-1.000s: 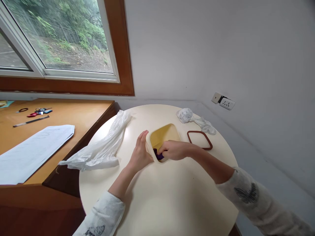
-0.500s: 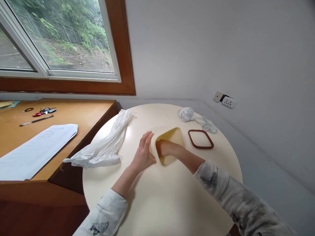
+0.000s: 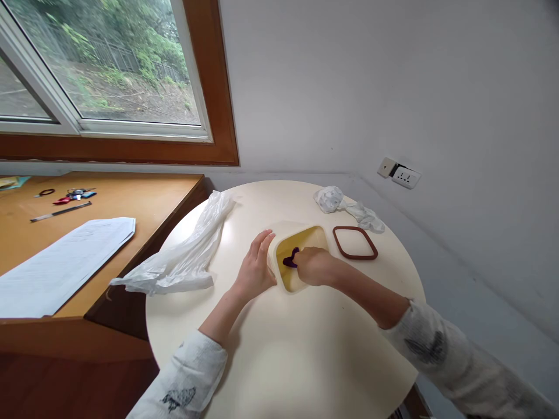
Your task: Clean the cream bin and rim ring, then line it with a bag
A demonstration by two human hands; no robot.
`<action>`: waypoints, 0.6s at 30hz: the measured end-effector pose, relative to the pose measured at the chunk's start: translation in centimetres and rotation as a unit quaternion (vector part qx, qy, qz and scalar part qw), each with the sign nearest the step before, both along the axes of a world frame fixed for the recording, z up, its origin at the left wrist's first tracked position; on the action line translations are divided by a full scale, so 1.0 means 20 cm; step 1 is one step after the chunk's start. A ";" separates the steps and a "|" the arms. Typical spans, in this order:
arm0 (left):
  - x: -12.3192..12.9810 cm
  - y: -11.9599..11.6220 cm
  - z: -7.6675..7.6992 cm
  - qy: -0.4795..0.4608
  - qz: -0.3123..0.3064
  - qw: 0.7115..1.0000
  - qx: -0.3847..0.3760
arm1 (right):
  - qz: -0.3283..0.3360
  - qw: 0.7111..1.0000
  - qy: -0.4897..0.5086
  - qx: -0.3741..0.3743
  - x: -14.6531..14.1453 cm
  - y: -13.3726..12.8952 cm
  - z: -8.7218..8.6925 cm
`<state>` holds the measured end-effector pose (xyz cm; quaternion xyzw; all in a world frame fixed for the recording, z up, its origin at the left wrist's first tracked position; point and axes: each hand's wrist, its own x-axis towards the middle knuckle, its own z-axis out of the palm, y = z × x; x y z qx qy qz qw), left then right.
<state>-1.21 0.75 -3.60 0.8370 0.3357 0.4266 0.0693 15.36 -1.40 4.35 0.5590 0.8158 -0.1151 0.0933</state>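
A cream-coloured square bin (image 3: 324,235) lies tipped on the round table, its mouth facing me. My left hand (image 3: 257,267) is wrapped round the bin's left side, fingers at the upper edge and thumb below. At the bin's mouth, my right hand (image 3: 315,266) is closed on a small dark purple thing (image 3: 290,259); its kind I cannot make out. Part of the bin's inside is hidden behind my right hand. To the right of the bin, a brown rounded-square ring (image 3: 355,242) lies flat on the table.
A white plastic bag (image 3: 187,256) is spread at the table's left. Crumpled white plastic (image 3: 329,199) lies at the back right. Beside the round table (image 3: 279,349) stands a wooden desk (image 3: 152,198) with papers (image 3: 74,262), a pen (image 3: 61,212) and keys (image 3: 78,194).
My right hand has drawn back out of the bin towards its mouth, and the dark purple thing now shows in its fingers. My left hand stays on the bin.
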 end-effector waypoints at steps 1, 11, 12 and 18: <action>0.00 0.00 0.00 0.001 0.001 1.000 -0.002 | 0.005 1.000 0.002 -0.001 0.02 -0.04 0.02; 0.01 0.00 0.02 -0.013 0.010 1.000 -0.018 | 0.065 0.988 0.136 0.041 0.03 -0.33 0.08; 0.00 0.00 0.02 -0.020 0.012 1.000 -0.021 | 0.076 0.981 0.168 0.061 0.01 -0.34 0.06; -0.01 0.00 0.04 -0.080 0.048 0.994 -0.051 | 0.130 0.908 0.310 0.251 0.03 -0.30 -0.13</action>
